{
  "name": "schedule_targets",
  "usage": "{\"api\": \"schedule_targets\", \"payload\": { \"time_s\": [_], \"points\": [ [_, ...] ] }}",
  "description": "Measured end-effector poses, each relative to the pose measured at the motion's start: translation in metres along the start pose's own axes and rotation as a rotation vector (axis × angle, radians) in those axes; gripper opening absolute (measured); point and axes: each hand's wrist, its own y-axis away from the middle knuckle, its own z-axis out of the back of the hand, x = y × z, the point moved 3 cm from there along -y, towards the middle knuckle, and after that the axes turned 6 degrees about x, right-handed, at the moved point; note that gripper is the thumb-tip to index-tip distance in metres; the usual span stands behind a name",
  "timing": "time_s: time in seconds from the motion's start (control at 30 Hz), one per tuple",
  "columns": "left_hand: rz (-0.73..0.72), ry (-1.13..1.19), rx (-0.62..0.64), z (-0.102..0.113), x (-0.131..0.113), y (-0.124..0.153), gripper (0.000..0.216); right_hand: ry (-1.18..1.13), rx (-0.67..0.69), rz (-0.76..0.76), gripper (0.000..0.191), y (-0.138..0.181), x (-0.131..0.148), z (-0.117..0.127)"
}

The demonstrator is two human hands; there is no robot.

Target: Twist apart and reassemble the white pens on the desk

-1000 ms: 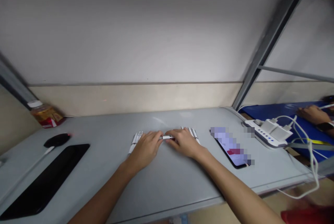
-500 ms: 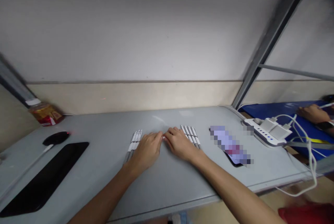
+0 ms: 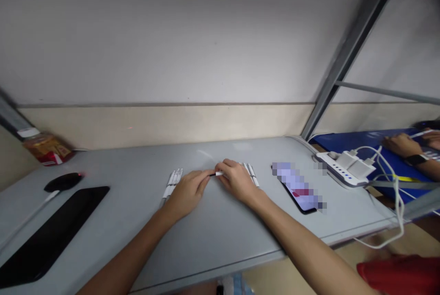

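Note:
My left hand (image 3: 187,192) and my right hand (image 3: 235,179) meet at the middle of the grey table (image 3: 213,235), both pinched on one small white pen with a dark tip (image 3: 217,174) held between them. A row of several white pens (image 3: 172,180) lies just left of my left hand. Another row of white pens (image 3: 250,172) lies behind my right hand, partly hidden by it.
A phone with a lit screen (image 3: 298,187) lies to the right, then a white power strip with chargers and cables (image 3: 347,167). At left are a black pad (image 3: 51,230), a black mouse (image 3: 63,181) and a jar (image 3: 44,148). Another person's hands (image 3: 400,143) rest on a blue surface far right.
The hands were pressed together half a second ago; now they have drawn slightly apart and a dark tip of the pen shows between them. The camera has shifted a little.

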Motion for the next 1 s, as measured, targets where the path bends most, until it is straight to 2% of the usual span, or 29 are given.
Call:
{"api": "schedule_targets", "payload": {
  "time_s": [0.17,0.27,0.37,0.43,0.53,0.63,0.8,1.0],
  "points": [
    [0.088,0.079,-0.025,0.012,0.002,-0.002,0.031,-0.271,-0.168,-0.069,0.014,-0.003,-0.014,0.011],
    [0.147,0.058,-0.049,0.016,0.002,-0.002,0.032,-0.580,-0.226,-0.149,0.030,-0.006,-0.023,0.014],
    [0.188,0.051,-0.053,0.017,0.003,-0.001,0.035,-0.750,-0.191,-0.206,0.042,-0.007,-0.027,0.015],
    [0.173,0.058,-0.046,0.017,0.002,-0.002,0.037,-0.701,-0.185,-0.194,0.041,-0.006,-0.026,0.017],
    [0.093,0.064,-0.054,0.017,0.000,-0.003,0.038,-0.456,-0.164,-0.118,0.031,-0.003,-0.024,0.022],
    [0.046,0.004,-0.053,0.016,0.001,-0.002,0.036,-0.248,-0.107,-0.107,0.025,-0.001,-0.024,0.023],
    [0.048,-0.132,-0.039,0.014,0.003,0.000,0.033,-0.198,-0.019,-0.033,0.015,0.000,-0.020,0.025],
    [0.046,-0.219,0.006,0.012,-0.001,0.001,0.032,-0.154,0.040,0.085,0.020,0.001,-0.009,0.018]
  ]
}}
